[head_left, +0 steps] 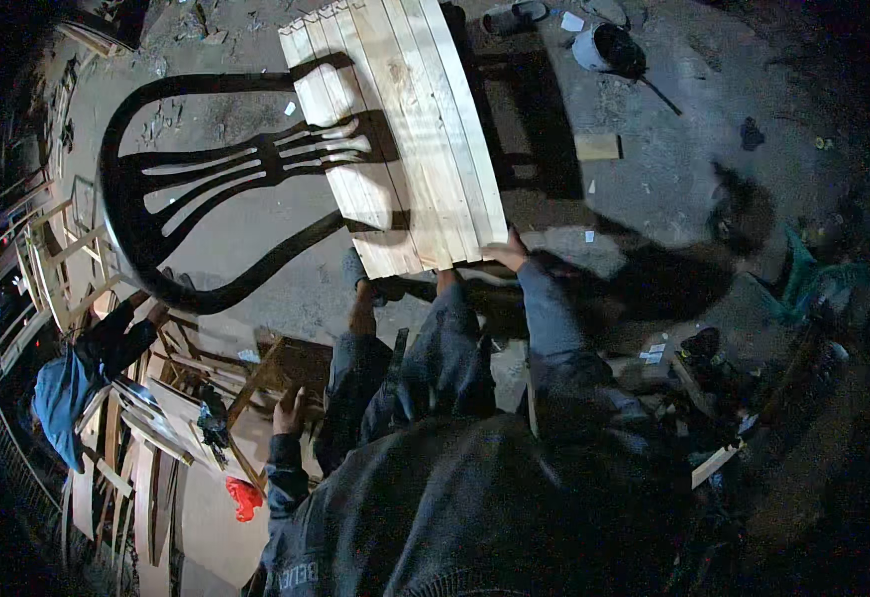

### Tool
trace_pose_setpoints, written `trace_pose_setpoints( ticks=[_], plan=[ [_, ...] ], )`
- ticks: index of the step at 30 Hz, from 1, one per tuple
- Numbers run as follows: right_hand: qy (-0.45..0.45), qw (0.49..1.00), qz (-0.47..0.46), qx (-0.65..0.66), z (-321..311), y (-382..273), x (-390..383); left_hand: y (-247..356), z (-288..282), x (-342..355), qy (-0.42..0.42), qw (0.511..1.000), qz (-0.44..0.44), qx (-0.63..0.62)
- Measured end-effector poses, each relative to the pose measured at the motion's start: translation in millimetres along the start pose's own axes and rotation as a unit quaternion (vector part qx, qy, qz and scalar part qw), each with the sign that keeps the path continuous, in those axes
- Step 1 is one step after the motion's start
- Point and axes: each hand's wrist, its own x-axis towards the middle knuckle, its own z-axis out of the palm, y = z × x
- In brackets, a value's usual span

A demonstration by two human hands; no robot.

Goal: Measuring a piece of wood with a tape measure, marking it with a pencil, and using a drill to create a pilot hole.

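Slatted light-wood panel [435, 129] sits straight ahead of the wearer, at the inner side of a dark chair back [111, 169]. Seat hidden, so can't confirm what the panel bears on.

Panel long axis: runs away from the wearer, far end leaning a bit left. Slats run the same way. Near short edge faces the wearer; far end comes up to the top of the view.

Right hand [507, 249] is the nearer one: in contact at the near right corner, arm reaching forward, panel lying ahead and to the left of it. Fingers sit at the edge; underside hidden, can't tell whether it's clamped or just resting.

Left hand [290, 411] is off the panel: raised, fingers up, loosely spread, nothing visible in it. From there the panel is forward and right, with a clear gap to the near left corner.

Chair back bows out left of the panel, splat [271, 159] pointing in toward it, roughly crosswise to the slats. Shadow bands cross the panel's left half.

Around: short wood offcut [599, 147] on the ground right of the panel, bucket [586, 50] farther out, scrap wood pile [146, 478] lower left.
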Motion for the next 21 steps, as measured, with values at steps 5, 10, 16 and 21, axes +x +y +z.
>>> trace_pose_setpoints(
  ticks=[5,10,16,21],
  plan=[
    [0.047,0.976,0.211,0.002,-24,23,62,43,-157,26,0.050,0.935,-0.072,-0.344],
    [-0.054,0.981,0.087,0.166,0,-7,17,110,-264,172,-0.016,0.544,0.025,-0.839],
    [0.054,0.987,-0.044,0.144,26,-101,-62,262,-427,401,-0.154,0.489,0.083,-0.855],
    [0.019,0.985,0.065,0.156,88,-122,-61,237,-480,417,0.034,0.499,0.157,-0.851]
  ],
)
